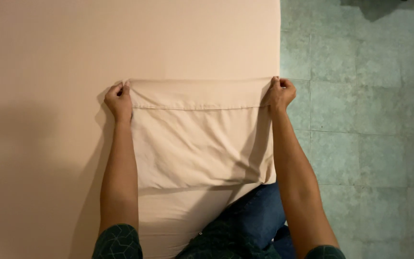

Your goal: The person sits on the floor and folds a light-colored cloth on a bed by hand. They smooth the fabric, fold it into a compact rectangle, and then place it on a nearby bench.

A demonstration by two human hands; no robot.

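Bottom edge of frame: I see my dark green patterned sleeves (117, 242) at lower left and lower right, and blue jeans (259, 213) low in the centre-right.

Moving up, both bare forearms run up the frame on either side of a folded beige pillowcase (195, 144). It lies flat on a bed (39, 96) covered in a sheet of the same beige, and sits in the centre of the frame, its right side close to the bed's right edge. A stitched hem band crosses its upper part. Light creases fan down from the upper corners. Its lower edge casts a shadow on the sheet just above the jeans.

Mid-frame: left hand (119, 100) is clenched, pinching the pillowcase's upper left corner. Right hand (280, 92) is likewise closed, pinching the upper right corner, right at the bed's edge. The top edge of the cloth runs straight and taut between the two hands.

Upper frame: plain sheet fills the left and centre. The right third shows a pale green tiled floor (360, 96), with a dark shadow at the top right corner.
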